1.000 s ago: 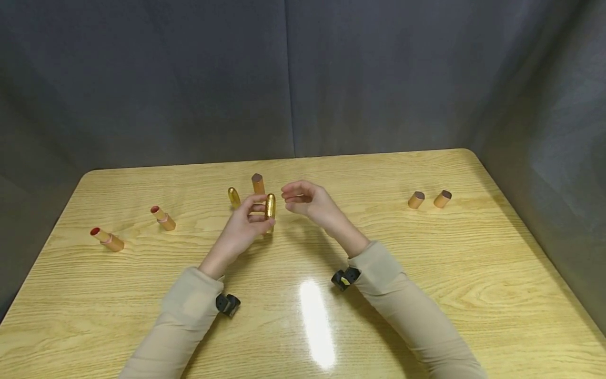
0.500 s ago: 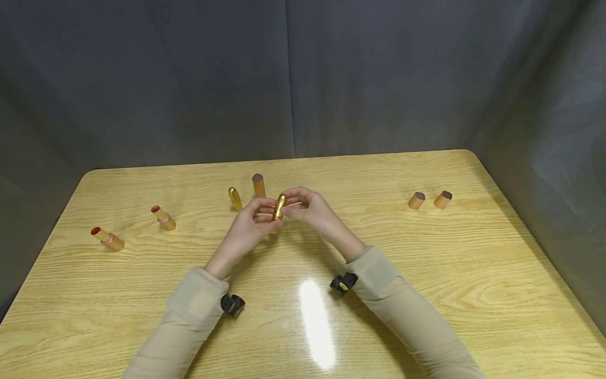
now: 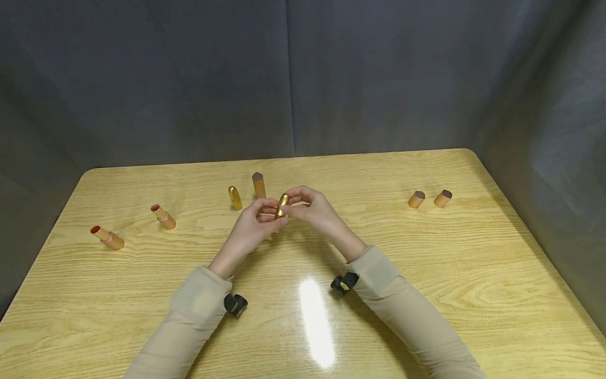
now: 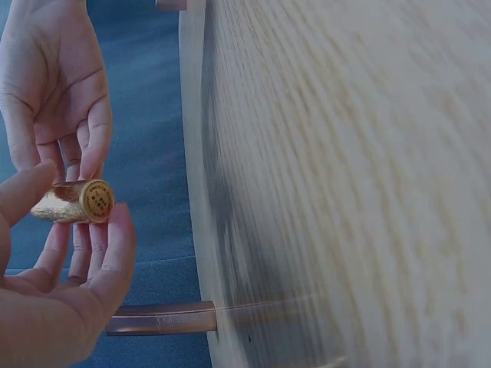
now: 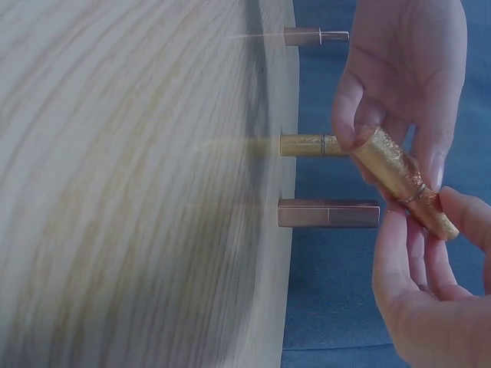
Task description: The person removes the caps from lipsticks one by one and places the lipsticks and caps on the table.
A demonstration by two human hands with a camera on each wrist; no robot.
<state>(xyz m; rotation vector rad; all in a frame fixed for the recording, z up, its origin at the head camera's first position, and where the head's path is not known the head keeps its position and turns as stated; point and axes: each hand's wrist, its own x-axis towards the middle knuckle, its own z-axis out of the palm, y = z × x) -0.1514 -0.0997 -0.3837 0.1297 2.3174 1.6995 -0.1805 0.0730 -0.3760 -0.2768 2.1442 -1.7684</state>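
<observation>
A bullet-shaped gold lipstick tube (image 3: pixel 282 204) is held above the table between both hands, its rounded end up and leaning right. My left hand (image 3: pixel 246 226) grips the lower part with thumb and fingers. Around the rounded upper part, the thumb and fingers of my right hand (image 3: pixel 313 210) pinch. In the right wrist view a seam crosses the gold tube (image 5: pixel 393 167) between the two hands' grips. The left wrist view shows its round, embossed base end (image 4: pixel 97 201). Behind my left hand stand a second gold tube (image 3: pixel 235 198) and a closed copper-coloured lipstick (image 3: pixel 259 185).
At the left stand two uncapped lipsticks with red tips, one nearer (image 3: pixel 111 240) and one farther (image 3: pixel 164 218). Two copper-coloured caps, a left one (image 3: pixel 416 199) and a right one (image 3: pixel 443 198), stand at the right. A dark curtain (image 3: pixel 293 79) borders the wooden table (image 3: pixel 303 326).
My right hand has come in from the right and taken hold of the rounded end of the gold tube. My left hand has moved slightly right, and the tube now leans right.
</observation>
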